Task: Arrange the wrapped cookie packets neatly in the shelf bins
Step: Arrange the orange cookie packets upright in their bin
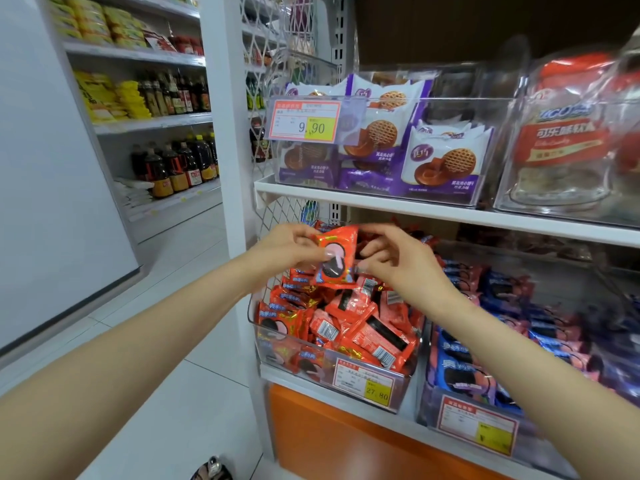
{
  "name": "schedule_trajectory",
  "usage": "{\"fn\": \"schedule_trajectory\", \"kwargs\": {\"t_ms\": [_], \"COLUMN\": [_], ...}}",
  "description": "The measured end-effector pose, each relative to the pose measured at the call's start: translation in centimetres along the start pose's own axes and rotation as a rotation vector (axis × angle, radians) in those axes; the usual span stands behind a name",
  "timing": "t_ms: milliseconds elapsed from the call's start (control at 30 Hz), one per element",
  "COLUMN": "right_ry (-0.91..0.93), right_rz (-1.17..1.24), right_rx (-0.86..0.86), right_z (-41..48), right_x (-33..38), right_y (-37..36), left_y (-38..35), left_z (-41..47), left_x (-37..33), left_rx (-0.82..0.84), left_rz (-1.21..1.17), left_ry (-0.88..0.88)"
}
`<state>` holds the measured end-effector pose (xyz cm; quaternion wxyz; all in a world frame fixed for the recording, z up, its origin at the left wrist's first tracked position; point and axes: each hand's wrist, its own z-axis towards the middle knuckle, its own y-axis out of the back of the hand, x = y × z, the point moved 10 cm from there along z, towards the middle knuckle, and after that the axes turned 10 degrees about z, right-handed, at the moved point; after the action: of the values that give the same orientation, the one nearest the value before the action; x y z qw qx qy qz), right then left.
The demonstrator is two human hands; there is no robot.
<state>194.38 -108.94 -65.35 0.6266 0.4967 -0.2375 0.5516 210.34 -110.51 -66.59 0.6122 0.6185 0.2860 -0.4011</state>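
Head view of a shop shelf. The left grip [287,249] and the right grip [398,261] are both clamped on one orange foil-wrapped cookie packet [334,258] printed with a dark sandwich cookie. The packet lies between the two grips. The left thumb presses on its printed front while the left fingers curl round its left edge. The right fingers pinch its right edge. The packet stands roughly upright, face toward the camera, in the air above the rear half of a clear plastic bin [255,325].

The bin is heaped with loose orange packets [349,323] of the same kind, lying at mixed angles, some showing barcodes. A red-and-yellow price label [367,381] reading 27.80 is fixed to the bin's front wall. Just beside it, to the right, a second clear bin holds blue cookie packets [460,370].

Directly above the grips runs a white upper shelf board [415,209]. It carries a clear bin of purple-and-white cookie packets [446,161] with a 9.90 price tag [304,121], and a clear container with a red-labelled pack [561,143]. An orange panel [329,431] closes the base below the lower bins. Dark sauce bottles [173,168] stand on shelves at the far left.
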Motion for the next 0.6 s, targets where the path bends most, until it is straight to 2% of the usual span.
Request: {"fn": "schedule_trajectory", "kwargs": {"t_ms": [67,133,200,267,367,600], "right_ry": [0.088,0.126,0.135,0.133,0.146,0.193], "right_rz": [-0.213,-0.303,-0.301,-0.288,-0.279,-0.280], "right_rx": [-0.074,-0.142,-0.185,-0.184,-0.157,-0.136], "right_z": [0.0,-0.1,-0.2,-0.2,-0.4,-0.5], "right_x": [0.6,0.7,0.3,-0.1,-0.4,-0.5], "right_y": [1.8,3.5,4.7,5.1,5.1,5.0], "left_y": [1.9,2.5,1.2,-0.1,-0.9,-2.7], "left_z": [1.1,2.5,3.7,4.9,6.5,7.9], "left_x": [-0.7,-1.7,-2.0,-1.2,0.5,2.5], "left_rx": [-0.073,-0.073,0.012,0.104,0.131,0.121], "left_rz": [0.257,0.644,0.972,1.165,1.256,1.222], "left_ry": [-0.049,-0.136,-0.221,-0.241,-0.213,-0.274]}}
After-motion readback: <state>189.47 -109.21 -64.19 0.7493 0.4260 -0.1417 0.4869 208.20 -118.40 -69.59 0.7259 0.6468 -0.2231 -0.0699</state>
